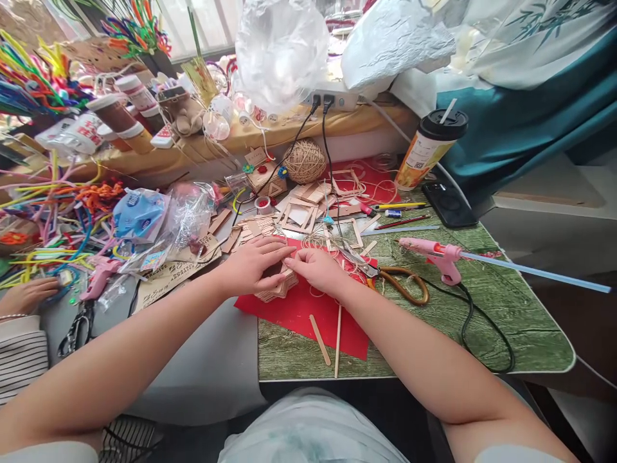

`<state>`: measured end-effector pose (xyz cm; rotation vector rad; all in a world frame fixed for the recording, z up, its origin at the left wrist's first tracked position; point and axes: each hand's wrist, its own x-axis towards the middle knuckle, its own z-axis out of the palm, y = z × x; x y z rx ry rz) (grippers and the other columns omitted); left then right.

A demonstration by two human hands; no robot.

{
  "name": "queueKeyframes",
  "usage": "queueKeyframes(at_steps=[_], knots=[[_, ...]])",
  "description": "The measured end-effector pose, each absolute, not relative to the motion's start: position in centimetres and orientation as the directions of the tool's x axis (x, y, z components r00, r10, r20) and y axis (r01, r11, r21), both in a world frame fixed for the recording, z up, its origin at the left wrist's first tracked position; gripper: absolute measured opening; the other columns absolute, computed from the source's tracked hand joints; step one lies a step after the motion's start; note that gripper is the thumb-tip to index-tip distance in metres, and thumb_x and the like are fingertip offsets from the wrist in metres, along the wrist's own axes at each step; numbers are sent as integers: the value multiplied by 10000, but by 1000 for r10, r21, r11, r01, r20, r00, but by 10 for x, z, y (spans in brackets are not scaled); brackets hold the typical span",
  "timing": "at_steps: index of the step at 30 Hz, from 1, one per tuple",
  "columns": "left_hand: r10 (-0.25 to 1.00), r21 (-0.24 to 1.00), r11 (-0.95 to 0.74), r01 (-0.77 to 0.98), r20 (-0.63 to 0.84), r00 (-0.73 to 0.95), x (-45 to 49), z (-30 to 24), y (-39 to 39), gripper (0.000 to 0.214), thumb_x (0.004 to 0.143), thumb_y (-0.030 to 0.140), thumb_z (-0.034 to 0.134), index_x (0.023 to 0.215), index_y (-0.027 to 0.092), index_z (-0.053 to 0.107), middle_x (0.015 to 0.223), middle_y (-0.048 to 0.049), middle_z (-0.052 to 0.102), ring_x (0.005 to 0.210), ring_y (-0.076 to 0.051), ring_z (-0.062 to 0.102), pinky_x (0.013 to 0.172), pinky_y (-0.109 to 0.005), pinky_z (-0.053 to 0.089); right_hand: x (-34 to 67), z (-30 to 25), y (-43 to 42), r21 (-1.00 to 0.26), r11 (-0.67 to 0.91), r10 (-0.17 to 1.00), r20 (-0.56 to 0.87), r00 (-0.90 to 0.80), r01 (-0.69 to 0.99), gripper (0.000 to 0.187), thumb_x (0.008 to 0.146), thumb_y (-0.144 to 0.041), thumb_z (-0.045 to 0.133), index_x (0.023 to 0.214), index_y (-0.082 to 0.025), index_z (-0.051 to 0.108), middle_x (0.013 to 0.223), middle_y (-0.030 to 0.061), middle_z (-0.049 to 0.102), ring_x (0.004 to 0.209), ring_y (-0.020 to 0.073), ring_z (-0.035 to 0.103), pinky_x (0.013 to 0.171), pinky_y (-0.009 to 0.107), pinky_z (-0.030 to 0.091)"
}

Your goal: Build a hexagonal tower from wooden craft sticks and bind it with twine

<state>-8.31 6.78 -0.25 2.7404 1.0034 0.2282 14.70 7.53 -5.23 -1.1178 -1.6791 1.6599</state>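
A small stacked structure of craft sticks (pixel 276 292) rests on the red sheet (pixel 354 337) in front of me. My left hand (pixel 254 265) lies over its top and left side, steadying it between thumb and fingers. At its right upper edge, my right hand (pixel 315 270) is closed in a pinch; whatever is between those fingertips is hidden. Tangled twine (pixel 313 241) lies just beyond my right hand. A loose craft stick (pixel 319 339) and a thin wooden rod (pixel 338 341) lie nearer to me on the red sheet.
Scissors (pixel 409 286) and a pink glue gun (pixel 436 253) with a long glue stick lie to the right. A drink cup (pixel 429 151) and phone (pixel 449 204) stand behind. Black cords (pixel 325 154) hang across the middle. At left, another person's hand (pixel 31 296) is among craft supplies.
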Motion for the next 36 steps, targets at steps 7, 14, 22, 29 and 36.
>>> queueKeyframes(at_steps=[7,14,22,29,36], knots=[[636,225,-761,609,75,768,-82,-3,68,578,1027,470,593,1546,222,528,1457,-151,663,1381,-348,588,1215,-540,433,154,-54,74,-968,-71,839,-188,-511,239,471,917,-610,642,688,-217,521,631,-55,487,604,121,428,602,271,326],[645,229,-752,618,63,762,-85,-4,67,606,1032,463,594,1586,240,494,1480,-145,653,1419,-365,563,1214,-551,424,156,-53,71,-964,-122,809,-234,-540,235,495,945,-652,617,723,-220,519,640,-50,467,575,117,426,531,256,310],[649,207,-753,625,78,757,-86,-7,65,603,1029,446,597,1588,250,481,1463,-135,663,1407,-363,562,1215,-558,410,163,-40,76,-908,-53,801,-287,-525,415,474,868,-652,764,1043,-226,649,825,-6,646,663,141,563,578,253,388],[654,186,-752,632,96,750,-87,-10,62,633,1011,451,615,1593,245,477,1460,-132,660,1400,-361,559,1215,-545,415,168,-29,93,-796,-81,669,-490,-559,600,634,782,-826,743,804,-203,623,623,-16,547,567,140,501,538,273,339],[664,191,-744,640,116,738,-88,-14,60,652,989,443,622,1599,263,480,1465,-128,655,1400,-369,562,1185,-545,442,161,-24,100,-785,-164,572,-569,-591,597,625,764,-806,756,742,-224,531,635,-32,498,485,98,397,466,267,301]])
